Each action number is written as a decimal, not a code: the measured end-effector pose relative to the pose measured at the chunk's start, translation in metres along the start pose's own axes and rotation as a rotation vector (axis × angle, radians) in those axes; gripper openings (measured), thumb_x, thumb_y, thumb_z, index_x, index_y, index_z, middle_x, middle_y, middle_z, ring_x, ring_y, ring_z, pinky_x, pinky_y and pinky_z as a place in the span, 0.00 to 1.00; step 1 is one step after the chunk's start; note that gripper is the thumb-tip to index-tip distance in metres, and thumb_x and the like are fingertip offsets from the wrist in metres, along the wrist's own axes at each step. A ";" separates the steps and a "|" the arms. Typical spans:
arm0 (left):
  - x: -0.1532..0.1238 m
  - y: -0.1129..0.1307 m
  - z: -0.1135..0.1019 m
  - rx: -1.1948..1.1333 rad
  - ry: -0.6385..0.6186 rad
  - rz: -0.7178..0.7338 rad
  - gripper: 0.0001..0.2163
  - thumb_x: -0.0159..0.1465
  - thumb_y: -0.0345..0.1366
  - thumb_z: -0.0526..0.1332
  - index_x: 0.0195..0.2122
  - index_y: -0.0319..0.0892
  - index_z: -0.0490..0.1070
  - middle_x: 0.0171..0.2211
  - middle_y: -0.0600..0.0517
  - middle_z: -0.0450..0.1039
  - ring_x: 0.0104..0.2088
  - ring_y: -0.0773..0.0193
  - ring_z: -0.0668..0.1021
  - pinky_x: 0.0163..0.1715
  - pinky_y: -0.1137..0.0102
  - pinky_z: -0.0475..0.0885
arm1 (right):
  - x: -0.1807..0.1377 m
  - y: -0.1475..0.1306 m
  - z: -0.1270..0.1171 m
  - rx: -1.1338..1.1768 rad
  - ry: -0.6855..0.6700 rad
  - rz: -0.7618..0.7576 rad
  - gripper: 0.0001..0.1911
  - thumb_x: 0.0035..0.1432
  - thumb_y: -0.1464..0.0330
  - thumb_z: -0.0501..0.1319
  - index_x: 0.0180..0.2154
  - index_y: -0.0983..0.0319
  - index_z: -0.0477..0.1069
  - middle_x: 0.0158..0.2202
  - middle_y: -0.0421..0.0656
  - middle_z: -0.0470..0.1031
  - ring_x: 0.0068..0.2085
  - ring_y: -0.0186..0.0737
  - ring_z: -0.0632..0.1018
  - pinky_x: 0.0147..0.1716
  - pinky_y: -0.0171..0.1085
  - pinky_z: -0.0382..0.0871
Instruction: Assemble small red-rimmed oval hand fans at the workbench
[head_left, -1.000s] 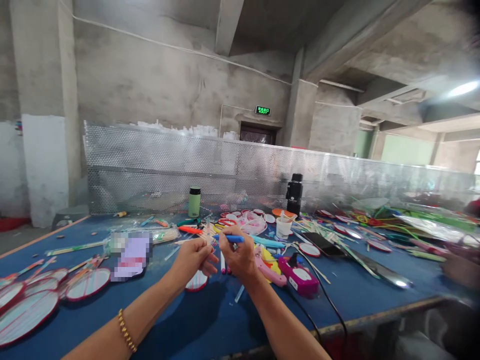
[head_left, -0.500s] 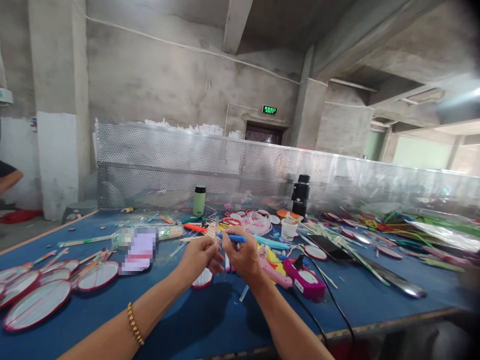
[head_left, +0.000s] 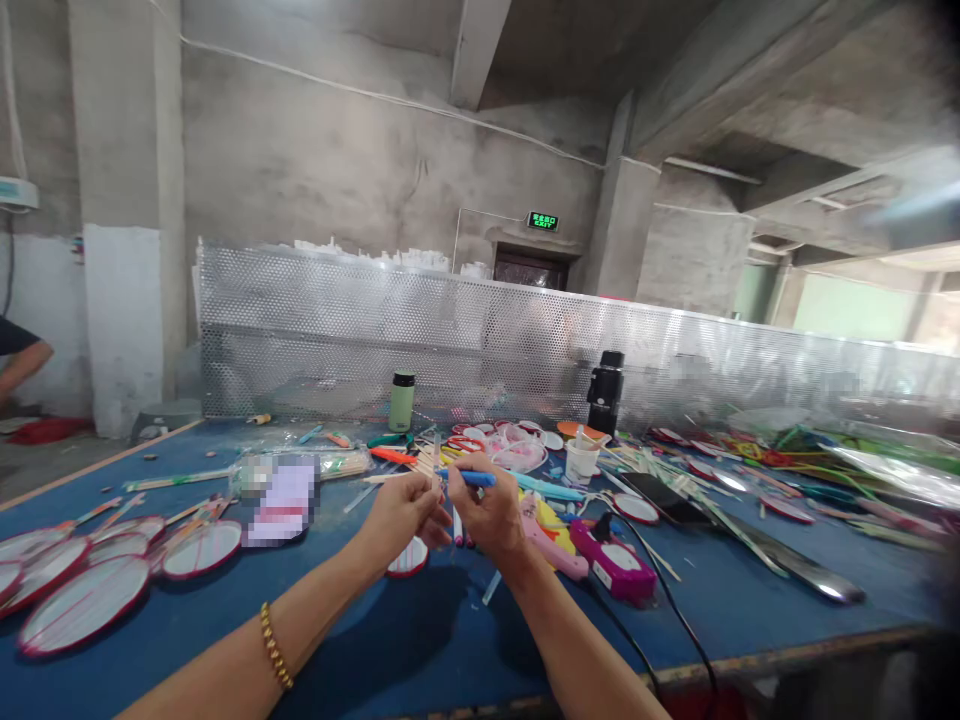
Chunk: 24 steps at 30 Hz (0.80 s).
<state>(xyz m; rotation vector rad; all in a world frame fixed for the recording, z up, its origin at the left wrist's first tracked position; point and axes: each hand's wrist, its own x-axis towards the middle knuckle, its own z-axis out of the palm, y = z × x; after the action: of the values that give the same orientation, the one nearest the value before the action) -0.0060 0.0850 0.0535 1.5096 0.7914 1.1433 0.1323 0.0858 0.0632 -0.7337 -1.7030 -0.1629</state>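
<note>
My left hand is closed, its thumb and finger pinching a thin, clear strip that stands upright. In my right hand is a blue pen, held in a writing grip with its tip pointing left at the strip. The two hands almost meet above the blue table. Beneath them lies a small white disc with a red rim, partly hidden by my left hand. A pink glue gun lies just right of my right hand.
Several red-rimmed round paddles lie at the left. A purple box with black cables sits at the right, near a white cup. Behind stand a green bottle, a black flask and a perforated metal screen.
The whole view has shifted slightly, with things appearing a little farther right. Both hands keep the same hold on the strip and the pen.
</note>
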 end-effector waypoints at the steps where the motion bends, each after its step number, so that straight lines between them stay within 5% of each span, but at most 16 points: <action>1: 0.000 0.000 0.000 0.002 0.000 -0.002 0.06 0.56 0.35 0.59 0.26 0.40 0.63 0.22 0.50 0.76 0.20 0.61 0.80 0.17 0.74 0.71 | 0.000 -0.001 0.000 0.001 -0.001 0.001 0.07 0.58 0.69 0.56 0.28 0.61 0.68 0.22 0.36 0.66 0.21 0.29 0.65 0.22 0.30 0.59; 24: 0.002 -0.001 0.000 -0.011 -0.016 -0.014 0.09 0.58 0.38 0.61 0.25 0.41 0.62 0.21 0.50 0.75 0.18 0.61 0.80 0.17 0.73 0.71 | -0.001 0.002 -0.002 -0.003 -0.023 0.001 0.07 0.59 0.69 0.57 0.29 0.61 0.69 0.23 0.37 0.69 0.22 0.30 0.67 0.23 0.30 0.61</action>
<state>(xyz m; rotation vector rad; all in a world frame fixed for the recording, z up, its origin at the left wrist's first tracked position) -0.0055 0.0875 0.0528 1.4998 0.7824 1.1224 0.1353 0.0857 0.0626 -0.7418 -1.7241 -0.1571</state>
